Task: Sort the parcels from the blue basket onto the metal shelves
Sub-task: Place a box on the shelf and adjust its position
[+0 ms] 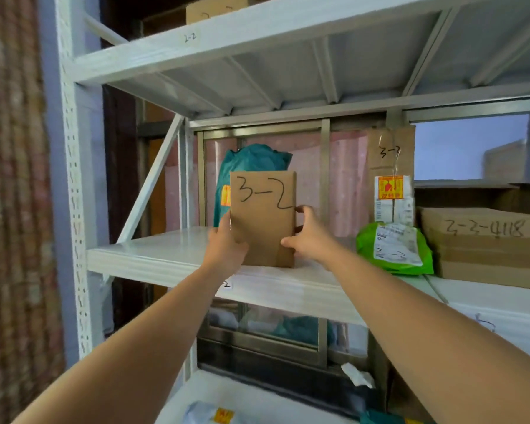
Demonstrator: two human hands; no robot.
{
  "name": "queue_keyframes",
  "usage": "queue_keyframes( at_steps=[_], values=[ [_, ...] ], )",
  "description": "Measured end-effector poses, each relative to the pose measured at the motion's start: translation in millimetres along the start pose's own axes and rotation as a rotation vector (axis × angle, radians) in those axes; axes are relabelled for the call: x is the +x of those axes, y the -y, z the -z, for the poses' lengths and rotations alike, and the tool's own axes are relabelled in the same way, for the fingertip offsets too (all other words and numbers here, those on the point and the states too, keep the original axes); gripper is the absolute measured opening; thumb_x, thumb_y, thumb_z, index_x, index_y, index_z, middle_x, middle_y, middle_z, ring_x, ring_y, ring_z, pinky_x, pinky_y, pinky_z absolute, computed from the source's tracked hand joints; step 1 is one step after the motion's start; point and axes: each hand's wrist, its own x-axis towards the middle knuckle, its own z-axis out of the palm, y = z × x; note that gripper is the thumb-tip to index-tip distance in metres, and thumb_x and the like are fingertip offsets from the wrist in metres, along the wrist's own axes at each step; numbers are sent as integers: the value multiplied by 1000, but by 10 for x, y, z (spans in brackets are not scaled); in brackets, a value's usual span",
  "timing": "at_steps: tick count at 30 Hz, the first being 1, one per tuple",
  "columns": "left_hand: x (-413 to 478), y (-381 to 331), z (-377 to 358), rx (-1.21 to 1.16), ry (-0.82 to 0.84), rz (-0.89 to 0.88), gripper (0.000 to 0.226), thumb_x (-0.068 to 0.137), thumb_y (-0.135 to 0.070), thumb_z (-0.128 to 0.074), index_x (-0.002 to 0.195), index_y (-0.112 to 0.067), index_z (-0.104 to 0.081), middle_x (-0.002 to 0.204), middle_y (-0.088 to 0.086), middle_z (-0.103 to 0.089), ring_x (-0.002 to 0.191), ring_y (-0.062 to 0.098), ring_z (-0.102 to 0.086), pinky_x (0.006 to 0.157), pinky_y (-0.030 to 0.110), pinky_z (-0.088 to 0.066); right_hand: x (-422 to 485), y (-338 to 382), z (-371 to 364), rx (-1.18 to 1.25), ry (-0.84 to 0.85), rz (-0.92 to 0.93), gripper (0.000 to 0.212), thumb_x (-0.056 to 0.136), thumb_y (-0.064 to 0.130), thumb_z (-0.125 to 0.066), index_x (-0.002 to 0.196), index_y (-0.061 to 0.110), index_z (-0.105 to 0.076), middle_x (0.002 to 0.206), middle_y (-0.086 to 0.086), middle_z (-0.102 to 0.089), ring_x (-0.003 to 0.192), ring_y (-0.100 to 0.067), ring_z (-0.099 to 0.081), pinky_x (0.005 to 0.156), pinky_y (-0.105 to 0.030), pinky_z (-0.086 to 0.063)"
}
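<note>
On the middle metal shelf (166,255), the left hand (227,243) and right hand (306,237) grip the upright "3-2" cardboard box (262,221) by its sides; released carelessly, it could topple forward.

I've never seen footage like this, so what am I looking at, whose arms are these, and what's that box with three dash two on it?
No machine here; the grips are a person's bare hands. The one picture comes from a camera worn on their head, looking along their arms. The left hand and right hand hold a cardboard box marked 3-2, upright on a white metal shelf. Behind it sits a teal bag; to its right lie a green bag and a brown carton.
</note>
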Motion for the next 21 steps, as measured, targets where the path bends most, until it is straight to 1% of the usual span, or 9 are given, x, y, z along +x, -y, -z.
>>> queue_keyframes(
  at_steps=[2, 4, 6, 8, 12, 15, 17, 19, 21],
  values=[
    [124, 41, -12, 60, -54, 41, 72, 87, -7, -54, 148, -25, -19, 137, 10, -36, 118, 27, -45, 98, 40, -44, 168, 21, -88, -64, -15, 16, 79, 78, 22, -76, 141, 23, -29, 117, -10, -61, 100, -29, -62, 84, -40, -54],
    [231, 101, -39, 64, -111, 52, 73, 89, -6, -53, 149, -25, -15, 141, 9, -32, 121, 27, -43, 98, 40, -42, 301, 34, -157, -123, -17, 41, 79, 77, 27, -76, 141, 23, -29, 120, -8, -61, 104, -28, -61, 83, -35, -51],
    [292, 180, -79, 56, -154, 59, 73, 90, -7, -54, 149, -24, -14, 145, 8, -28, 122, 25, -42, 97, 39, -42, 395, 32, -229, -141, 1, 57, 80, 77, 29, -77, 141, 22, -29, 124, -8, -59, 107, -27, -59, 85, -35, -49],
    [341, 245, -116, 46, -184, 81, 70, 92, -11, -53, 149, -23, -14, 145, 8, -29, 118, 23, -43, 94, 36, -42, 460, 16, -304, -147, 8, 67, 79, 78, 30, -76, 141, 22, -29, 128, -7, -58, 112, -27, -58, 87, -36, -47],
    [429, 247, -143, 23, -244, 193, 59, 96, -16, -43, 147, -24, -15, 145, 13, -27, 126, 34, -41, 101, 43, -38, 563, -23, -384, -155, 49, 80, 80, 79, 36, -76, 142, 21, -29, 135, -6, -54, 117, -27, -55, 93, -38, -47],
    [436, 263, -138, 84, -269, 198, 66, 92, -14, -53, 146, -27, -16, 139, 12, -28, 121, 34, -43, 95, 38, -41, 583, -53, -423, -158, 86, 78, 76, 81, 37, -73, 140, 19, -30, 137, -7, -52, 117, -27, -54, 93, -38, -47],
    [411, 297, -149, 236, -280, 151, 67, 87, -9, -61, 142, -18, -23, 135, 14, -29, 118, 33, -42, 100, 39, -42, 570, -74, -443, -204, 83, 85, 75, 83, 40, -70, 141, 20, -28, 138, -6, -50, 118, -28, -54, 94, -40, -47],
    [395, 345, -186, 460, -299, 78, 50, 87, -9, -63, 129, -9, -36, 129, 14, -32, 114, 30, -41, 102, 37, -40, 548, -97, -451, -249, 68, 91, 74, 84, 44, -67, 142, 22, -26, 138, -6, -49, 117, -28, -54, 95, -44, -48],
    [392, 368, -207, 563, -299, 52, 27, 89, -11, -61, 111, -11, -46, 122, 10, -32, 106, 25, -38, 100, 32, -40, 521, -115, -456, -298, 53, 105, 71, 85, 45, -65, 140, 22, -27, 137, -6, -51, 116, -29, -55, 94, -46, -48]
  ],
)
